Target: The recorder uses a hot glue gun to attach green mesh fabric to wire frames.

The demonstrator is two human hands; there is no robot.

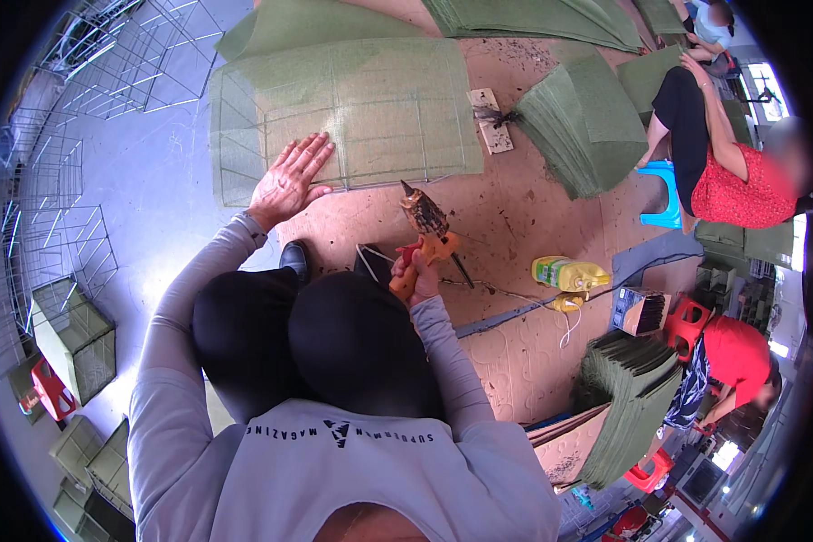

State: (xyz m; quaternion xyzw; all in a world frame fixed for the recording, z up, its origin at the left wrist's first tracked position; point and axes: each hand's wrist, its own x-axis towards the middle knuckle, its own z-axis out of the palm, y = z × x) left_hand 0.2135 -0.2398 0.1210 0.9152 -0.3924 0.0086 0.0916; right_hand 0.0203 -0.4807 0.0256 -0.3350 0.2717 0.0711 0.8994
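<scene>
My left hand (289,183) lies flat near the front edge of a translucent green mesh sheet (379,99), fingers spread. Thin wire lines show through or along the sheet, which rests on brown cardboard. My right hand (417,276) is wrapped round the handle of an orange glue gun (437,244). The gun's barrel is crusted dark brown, and its nozzle points away from me, just short of the sheet's front edge. Whether the nozzle touches anything I cannot tell.
Beside the sheet lies a pale block (494,135) with dark residue. Stacked green sheets (574,126), a yellow bottle (569,273) and a cord are to the right. Wire frames (72,235) stand at left. Two people in red sit at right; another is farther back.
</scene>
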